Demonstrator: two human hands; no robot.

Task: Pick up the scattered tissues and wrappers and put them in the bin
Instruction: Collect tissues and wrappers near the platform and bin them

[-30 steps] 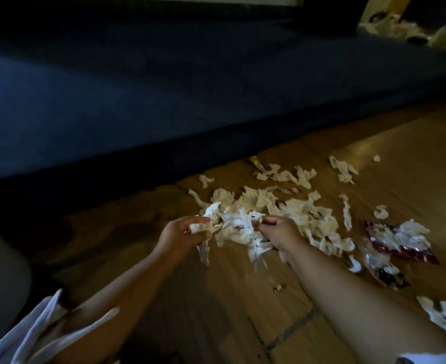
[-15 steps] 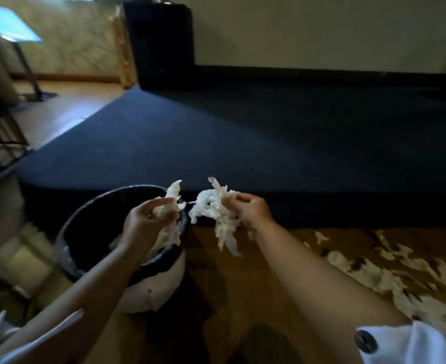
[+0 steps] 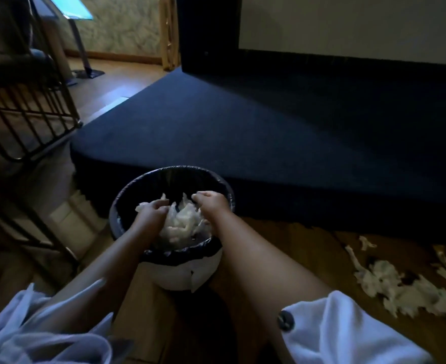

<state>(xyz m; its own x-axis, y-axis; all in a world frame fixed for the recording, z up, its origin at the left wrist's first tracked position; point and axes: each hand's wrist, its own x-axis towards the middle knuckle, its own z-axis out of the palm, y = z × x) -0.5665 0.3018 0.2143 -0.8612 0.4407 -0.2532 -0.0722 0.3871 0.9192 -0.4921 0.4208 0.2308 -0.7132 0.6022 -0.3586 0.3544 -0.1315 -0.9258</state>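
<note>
Your left hand curls its fingers on the tissue wad inside the bin; your right hand hangs bent there, grip unclear. Much seems left: scattered tissues litter the floor

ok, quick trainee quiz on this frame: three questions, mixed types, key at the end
1. True or false: the left hand and the right hand are both over the opening of the bin.
2. Where do the loose tissue scraps lie on the floor? A) to the left of the bin B) to the right of the bin C) on top of the dark blue platform
3. Fill in: the bin's white body carries a liner that is ____ in colour.

Key: 1 true; 2 B; 3 black.
</note>
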